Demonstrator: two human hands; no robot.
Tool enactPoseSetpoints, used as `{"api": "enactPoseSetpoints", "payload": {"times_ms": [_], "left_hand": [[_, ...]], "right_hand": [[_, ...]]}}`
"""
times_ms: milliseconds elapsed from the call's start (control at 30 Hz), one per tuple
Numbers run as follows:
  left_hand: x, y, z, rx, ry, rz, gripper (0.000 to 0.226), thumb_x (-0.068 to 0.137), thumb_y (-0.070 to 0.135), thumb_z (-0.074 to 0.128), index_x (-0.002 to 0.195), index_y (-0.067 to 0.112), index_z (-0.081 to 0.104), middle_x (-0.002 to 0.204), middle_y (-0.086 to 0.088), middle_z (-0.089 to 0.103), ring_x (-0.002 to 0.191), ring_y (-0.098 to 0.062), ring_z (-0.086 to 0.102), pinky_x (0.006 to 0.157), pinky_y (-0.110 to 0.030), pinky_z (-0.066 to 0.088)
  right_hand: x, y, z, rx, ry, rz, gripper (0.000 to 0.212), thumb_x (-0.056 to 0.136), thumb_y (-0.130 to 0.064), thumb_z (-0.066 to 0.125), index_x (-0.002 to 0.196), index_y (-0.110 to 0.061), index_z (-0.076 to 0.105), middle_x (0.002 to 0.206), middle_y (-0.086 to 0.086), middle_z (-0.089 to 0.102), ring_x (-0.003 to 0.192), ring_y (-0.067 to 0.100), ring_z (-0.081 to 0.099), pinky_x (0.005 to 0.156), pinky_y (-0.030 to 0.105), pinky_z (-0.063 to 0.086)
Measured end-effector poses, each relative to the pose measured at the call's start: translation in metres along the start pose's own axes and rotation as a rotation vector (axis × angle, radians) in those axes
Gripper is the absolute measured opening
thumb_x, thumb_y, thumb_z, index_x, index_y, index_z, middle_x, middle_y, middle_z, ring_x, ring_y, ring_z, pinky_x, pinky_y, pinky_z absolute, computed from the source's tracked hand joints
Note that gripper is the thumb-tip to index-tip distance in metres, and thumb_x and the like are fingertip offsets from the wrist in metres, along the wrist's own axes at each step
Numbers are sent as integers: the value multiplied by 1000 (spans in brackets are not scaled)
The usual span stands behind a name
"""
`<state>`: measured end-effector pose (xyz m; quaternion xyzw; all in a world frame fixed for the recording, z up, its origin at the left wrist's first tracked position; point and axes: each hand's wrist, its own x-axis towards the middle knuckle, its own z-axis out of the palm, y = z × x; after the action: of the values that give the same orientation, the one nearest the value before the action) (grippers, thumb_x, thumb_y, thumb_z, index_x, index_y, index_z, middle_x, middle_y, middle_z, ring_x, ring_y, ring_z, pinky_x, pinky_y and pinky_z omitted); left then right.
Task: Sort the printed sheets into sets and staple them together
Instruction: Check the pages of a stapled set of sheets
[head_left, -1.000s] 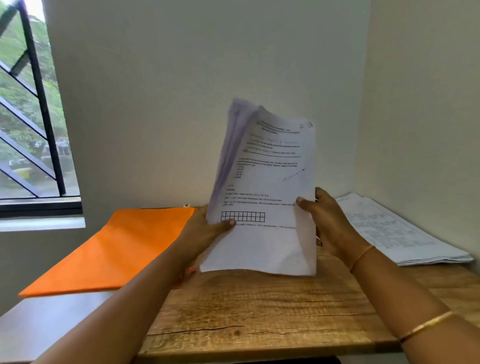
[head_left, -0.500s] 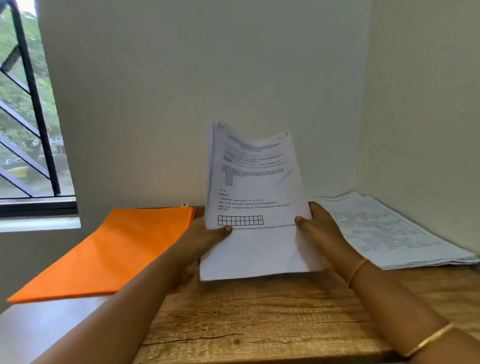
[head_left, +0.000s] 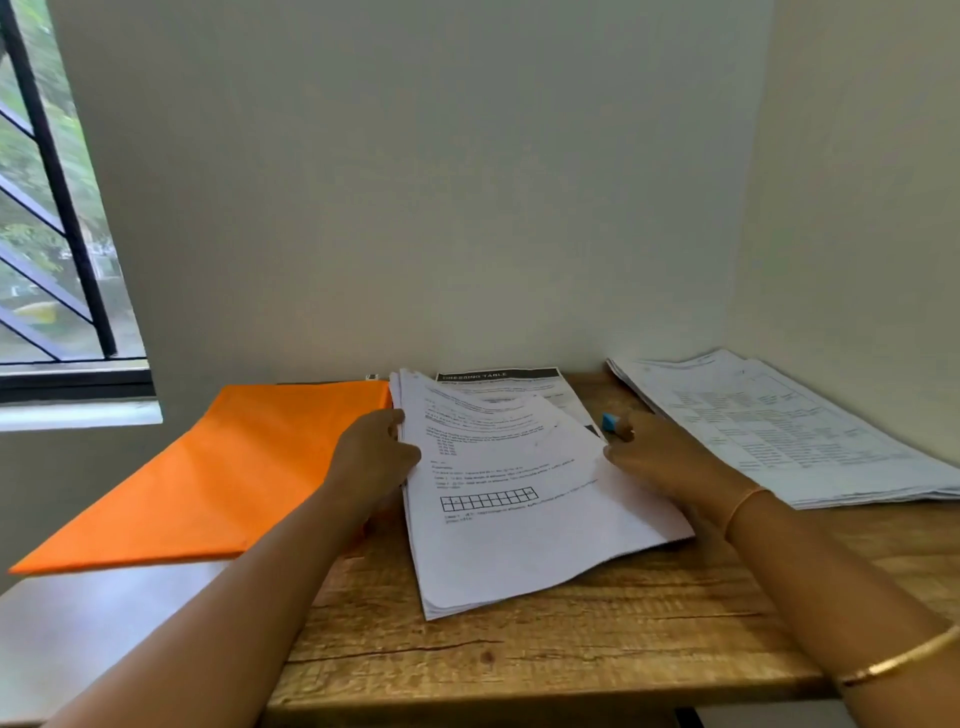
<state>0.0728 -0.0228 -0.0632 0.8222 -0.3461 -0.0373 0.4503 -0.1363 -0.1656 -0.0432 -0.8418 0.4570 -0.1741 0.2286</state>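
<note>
Your sheaf (head_left: 519, 519) lies mid-counter (head_left: 519, 654) between your left hand (head_left: 374, 457) and right hand (head_left: 665, 462); the folder (head_left: 234, 467) lies left, another pile (head_left: 779, 431) right.

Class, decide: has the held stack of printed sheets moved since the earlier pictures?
Yes: the stack has dropped from upright before the wall to lying flat on the wooden table.

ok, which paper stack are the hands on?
The middle stack, top sheet showing a row of boxes: left hand grips its left edge, right hand touches its right edge. The right stack by the wall, printed with tables, lies untouched.
</note>
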Motion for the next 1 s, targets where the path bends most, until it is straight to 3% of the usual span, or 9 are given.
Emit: {"api": "enactPoseSetpoints", "payload": {"times_ms": [100,267,333,433,533,733,800,900,1000], "left_hand": [[-4,0,0,-20,15,18,57,83,-2,54,138,13,44,122,-12,58,104,-26,58,82,-35,51],[-3,-2,2,-1,25,-23,40,86,-1,52,124,10,59,126,-10,57,108,-27,58,85,-35,52],[-4,-4,3,26,28,-30,39,86,1,53,123,9,60,127,-10,57,109,-27,58,86,-35,52],[-10,-4,3,218,10,42,44,87,5,54,130,13,55,139,-7,46,124,-24,45,97,-31,40],[-17,-1,4,489,-24,211,45,87,11,58,130,23,55,149,-2,33,137,-22,23,107,-30,27],[-23,9,9,548,-246,253,34,94,15,49,124,23,61,132,3,55,121,-15,48,96,-23,38],[-23,10,7,500,-216,258,40,96,24,47,136,22,48,121,0,62,113,-18,54,90,-25,41],[-26,10,6,335,-195,248,76,95,28,51,151,22,-1,80,-1,65,76,-17,60,63,-27,44],[-27,6,5,246,-75,390,90,92,19,57,148,36,-12,81,-2,69,68,-16,62,62,-31,49]], "right_hand": [[-22,-6,-1,-163,59,-70,45,94,-32,48,136,-17,41,134,8,46,117,25,48,85,31,39],[-76,-15,19,-250,66,-182,49,96,-47,39,141,-31,28,142,5,34,125,22,43,96,36,41],[-87,-14,33,-351,42,-152,51,97,-49,34,144,-36,19,150,9,24,135,27,33,110,42,30],[-91,-13,45,-470,-23,-78,56,99,-46,26,150,-37,2,156,22,2,144,39,7,117,47,9],[-94,-16,47,-501,-116,-49,60,100,-42,27,150,-34,-5,155,27,-7,144,42,-1,117,45,3],[-94,-18,47,-464,-77,-112,57,100,-32,29,152,-19,9,159,13,-3,147,28,2,117,46,-2],[-95,-22,46,-447,-47,-184,59,99,-27,34,152,-20,9,159,1,-10,147,23,-5,114,55,-5],[-105,-34,44,-445,-51,-309,64,97,-23,37,152,-25,4,156,-12,-20,145,27,-16,104,71,-10],[-112,-47,46,-495,-70,-390,63,95,-23,38,151,-26,10,156,-14,-19,144,33,-17,96,75,-17]]}}
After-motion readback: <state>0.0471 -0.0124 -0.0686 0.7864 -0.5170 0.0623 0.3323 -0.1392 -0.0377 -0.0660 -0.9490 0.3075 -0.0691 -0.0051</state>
